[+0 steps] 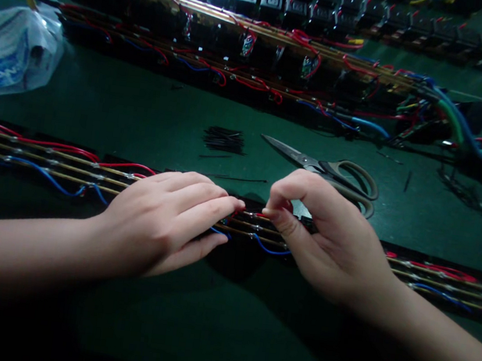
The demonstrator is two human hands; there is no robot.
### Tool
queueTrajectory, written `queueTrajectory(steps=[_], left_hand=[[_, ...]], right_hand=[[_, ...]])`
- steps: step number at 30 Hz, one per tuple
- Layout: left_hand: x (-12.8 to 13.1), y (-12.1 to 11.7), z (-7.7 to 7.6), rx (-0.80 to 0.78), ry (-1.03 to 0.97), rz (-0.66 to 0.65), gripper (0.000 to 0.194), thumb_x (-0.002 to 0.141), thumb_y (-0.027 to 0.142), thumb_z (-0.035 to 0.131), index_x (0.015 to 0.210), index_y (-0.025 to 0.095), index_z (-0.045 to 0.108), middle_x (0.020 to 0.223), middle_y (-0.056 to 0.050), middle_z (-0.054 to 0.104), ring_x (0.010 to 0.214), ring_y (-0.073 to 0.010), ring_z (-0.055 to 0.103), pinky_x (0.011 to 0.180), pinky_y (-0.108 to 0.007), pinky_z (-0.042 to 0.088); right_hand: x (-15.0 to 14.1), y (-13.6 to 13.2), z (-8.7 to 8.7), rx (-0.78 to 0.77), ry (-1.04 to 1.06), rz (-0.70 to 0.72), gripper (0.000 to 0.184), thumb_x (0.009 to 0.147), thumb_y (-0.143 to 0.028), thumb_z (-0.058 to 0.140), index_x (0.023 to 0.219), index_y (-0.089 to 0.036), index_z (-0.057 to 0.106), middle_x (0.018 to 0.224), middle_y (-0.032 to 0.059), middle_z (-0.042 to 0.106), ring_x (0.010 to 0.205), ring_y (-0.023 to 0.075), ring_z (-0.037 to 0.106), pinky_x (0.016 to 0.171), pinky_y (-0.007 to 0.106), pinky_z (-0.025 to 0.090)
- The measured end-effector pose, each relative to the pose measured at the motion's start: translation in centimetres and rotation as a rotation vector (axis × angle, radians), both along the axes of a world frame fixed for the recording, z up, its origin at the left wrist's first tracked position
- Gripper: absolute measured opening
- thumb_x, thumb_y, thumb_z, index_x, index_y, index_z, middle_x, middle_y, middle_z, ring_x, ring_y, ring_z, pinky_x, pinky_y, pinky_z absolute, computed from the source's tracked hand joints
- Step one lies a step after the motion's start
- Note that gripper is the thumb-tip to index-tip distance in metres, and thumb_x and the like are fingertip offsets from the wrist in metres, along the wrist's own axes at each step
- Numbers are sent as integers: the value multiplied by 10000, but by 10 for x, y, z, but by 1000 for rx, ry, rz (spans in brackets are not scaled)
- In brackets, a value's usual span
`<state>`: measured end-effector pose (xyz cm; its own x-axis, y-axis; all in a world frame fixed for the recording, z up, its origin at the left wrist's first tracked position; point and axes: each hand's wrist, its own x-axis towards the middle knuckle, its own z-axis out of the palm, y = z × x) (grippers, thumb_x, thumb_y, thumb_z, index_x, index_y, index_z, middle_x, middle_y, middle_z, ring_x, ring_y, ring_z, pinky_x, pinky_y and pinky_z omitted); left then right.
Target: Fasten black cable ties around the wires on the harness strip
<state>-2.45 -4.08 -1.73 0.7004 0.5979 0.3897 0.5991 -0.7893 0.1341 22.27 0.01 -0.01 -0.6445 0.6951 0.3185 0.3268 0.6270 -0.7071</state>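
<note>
A clear plastic bag (13, 50) with blue print is seen at the far left edge of the green surface (143, 116). Along the near edge a long wired strip (50, 160) with red and blue leads is laid. The left hand (165, 221) is rested flat on it, fingers extended, nothing gripped. Behind, a bundle of black ties (224, 139) is seen. The right hand (326, 238) is curled, thumb and forefinger pinched at the strip's red wire (258, 214). Scissors (325, 170) are laid just beyond it. A second wired strip (247, 58) is stretched along the far edge.
</note>
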Motion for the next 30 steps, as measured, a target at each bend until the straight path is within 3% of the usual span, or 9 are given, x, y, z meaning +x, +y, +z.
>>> queueTrajectory(steps=[15,23,30], left_hand=[[0,0,-3,37,14,32,360,1040,324,585,1313,92,619,1132,-114,777,1033,-250,744,859,-368,585],[-1,-2,-4,36,26,16,279,1025,273,611,1275,150,623,1322,-110,734,1141,-255,724,907,-371,563],[-1,-2,-4,47,46,29,357,1031,294,609,1342,120,609,1299,-116,737,1124,-260,721,919,-383,563]], right_hand=[[-2,0,-1,-38,46,-159,119,1015,-143,595,939,-226,555,841,-16,592,723,118,557,649,256,478],[-2,1,-1,-66,31,-78,19,1004,-175,623,1011,-186,609,830,0,637,711,124,601,625,242,508],[-4,2,0,-14,-55,4,70,974,-87,596,974,-124,656,866,23,668,750,116,592,672,231,485]])
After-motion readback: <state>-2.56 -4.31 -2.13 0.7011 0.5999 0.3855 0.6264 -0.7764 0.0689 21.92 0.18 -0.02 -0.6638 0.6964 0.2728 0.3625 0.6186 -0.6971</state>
